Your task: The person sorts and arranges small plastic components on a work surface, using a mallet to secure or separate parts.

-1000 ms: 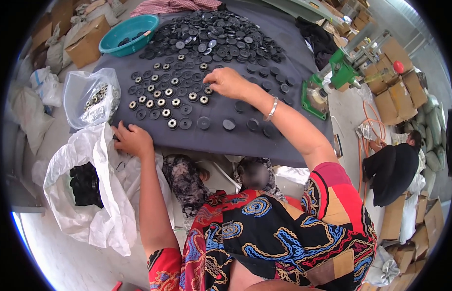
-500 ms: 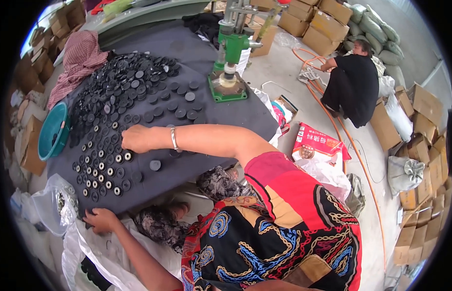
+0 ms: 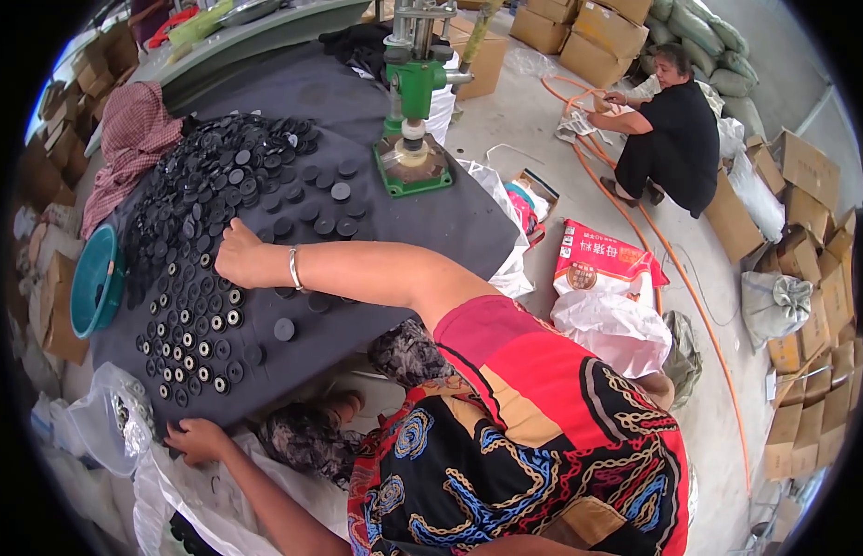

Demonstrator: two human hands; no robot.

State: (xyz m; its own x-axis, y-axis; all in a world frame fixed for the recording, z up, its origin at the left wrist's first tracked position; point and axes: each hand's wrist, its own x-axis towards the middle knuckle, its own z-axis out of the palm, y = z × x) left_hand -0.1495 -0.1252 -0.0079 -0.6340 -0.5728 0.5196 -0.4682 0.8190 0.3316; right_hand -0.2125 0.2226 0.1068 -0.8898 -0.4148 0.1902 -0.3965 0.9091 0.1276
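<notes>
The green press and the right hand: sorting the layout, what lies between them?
In the head view, loose black discs on the dark table cloth lie between the green press and the right hand.

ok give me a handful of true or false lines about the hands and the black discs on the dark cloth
1. The right hand rests on the black discs on the dark cloth. True.
2. The left hand lifts the teal bowl. False: it lies at the cloth's near edge, by a clear plastic bag; the teal bowl sits apart at the cloth's left edge.
3. A green press stands on the cloth. True.
4. The right wrist is bare. False: it wears a silver bangle.
5. Another person sits on the floor beyond the cloth. True.
</notes>
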